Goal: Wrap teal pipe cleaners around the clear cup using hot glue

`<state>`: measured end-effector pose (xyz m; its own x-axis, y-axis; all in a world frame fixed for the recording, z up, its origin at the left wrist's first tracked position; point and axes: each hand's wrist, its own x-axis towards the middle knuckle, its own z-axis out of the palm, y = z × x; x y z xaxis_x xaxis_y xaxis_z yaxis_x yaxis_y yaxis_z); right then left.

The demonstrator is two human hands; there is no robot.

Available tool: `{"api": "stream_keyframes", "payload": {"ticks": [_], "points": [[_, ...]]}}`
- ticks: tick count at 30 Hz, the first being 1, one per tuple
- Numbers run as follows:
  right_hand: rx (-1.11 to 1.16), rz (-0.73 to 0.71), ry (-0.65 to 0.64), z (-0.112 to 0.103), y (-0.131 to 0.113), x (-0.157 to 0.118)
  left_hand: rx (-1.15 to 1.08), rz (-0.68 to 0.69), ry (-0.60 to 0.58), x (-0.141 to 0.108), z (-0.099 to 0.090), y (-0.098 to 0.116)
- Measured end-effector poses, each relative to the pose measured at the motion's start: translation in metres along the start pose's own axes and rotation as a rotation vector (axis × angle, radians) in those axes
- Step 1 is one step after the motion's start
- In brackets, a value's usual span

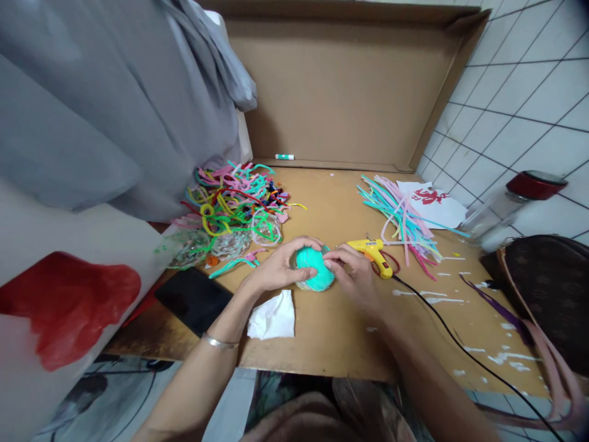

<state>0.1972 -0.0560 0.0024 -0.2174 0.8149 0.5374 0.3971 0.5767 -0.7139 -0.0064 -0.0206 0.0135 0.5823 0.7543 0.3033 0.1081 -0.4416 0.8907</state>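
Note:
In the middle of the table my left hand [288, 264] is closed around a round turquoise wound piece [317, 269], with the thumb across its front. It looks wrapped in fuzzy pipe cleaner, and a paler, see-through rim shows at its lower left. My right hand [352, 270] pinches at its right edge with thumb and fingers together; whatever lies between the tips is too small to make out. Just beyond that hand lies a yellow glue gun [375, 253]. Below my left hand is a crumpled white tissue [272, 316].
A tangled heap of coloured pipe cleaners [234, 199] sits back left, straight ones [400, 212] back right. A black phone or tablet [194, 301] lies left. The glue gun's cord [453, 337] crosses the right side, near a brown bag [543, 301] and bottle [499, 212]. Cardboard [340, 92] stands behind.

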Motion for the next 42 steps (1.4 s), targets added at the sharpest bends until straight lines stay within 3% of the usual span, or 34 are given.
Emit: {"api": "stream_keyframes", "payload": {"ticks": [34, 42], "points": [[-0.009, -0.022, 0.032, 0.0029, 0.0035, -0.0002, 0.233, 0.087, 0.007, -0.0021, 0.0035, 0.0028], [-0.033, -0.027, 0.037, 0.0032, 0.0031, -0.0001, 0.200, 0.030, 0.006, -0.0045, 0.0011, 0.0074]]}}
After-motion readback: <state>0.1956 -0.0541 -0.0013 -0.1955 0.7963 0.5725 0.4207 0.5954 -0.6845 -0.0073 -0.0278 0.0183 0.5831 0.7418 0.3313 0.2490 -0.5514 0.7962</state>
